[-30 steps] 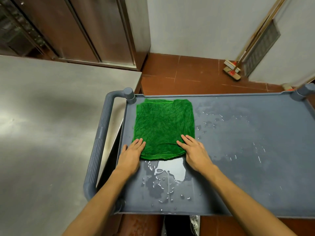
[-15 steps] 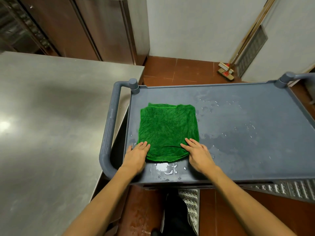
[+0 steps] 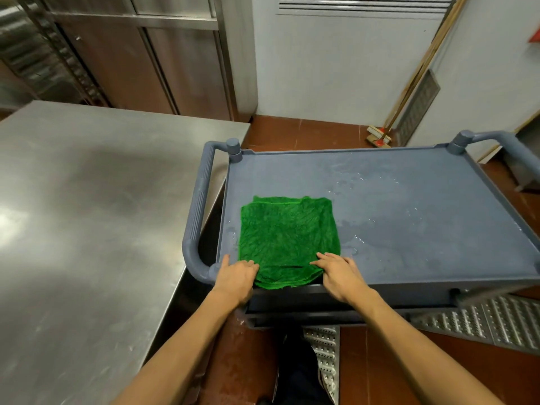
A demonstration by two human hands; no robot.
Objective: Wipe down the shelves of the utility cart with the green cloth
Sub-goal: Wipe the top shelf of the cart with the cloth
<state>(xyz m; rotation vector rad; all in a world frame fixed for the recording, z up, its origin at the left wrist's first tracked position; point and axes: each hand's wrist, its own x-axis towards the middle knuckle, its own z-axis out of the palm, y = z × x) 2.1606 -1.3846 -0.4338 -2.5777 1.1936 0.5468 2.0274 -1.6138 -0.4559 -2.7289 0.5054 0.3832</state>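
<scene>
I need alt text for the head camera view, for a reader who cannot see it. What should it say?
Two bare hands, left hand and right hand, press flat on the near edge of a green cloth spread on the wet top shelf of a grey utility cart. A steel table stands beside the cart's left handle.

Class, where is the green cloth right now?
The cloth lies flat on the cart's top shelf, near-left corner, pinned under the left hand and right hand.

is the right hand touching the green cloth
Touching. The head view shows the right hand with its fingers lying flat on the near right corner of the green cloth.
</scene>
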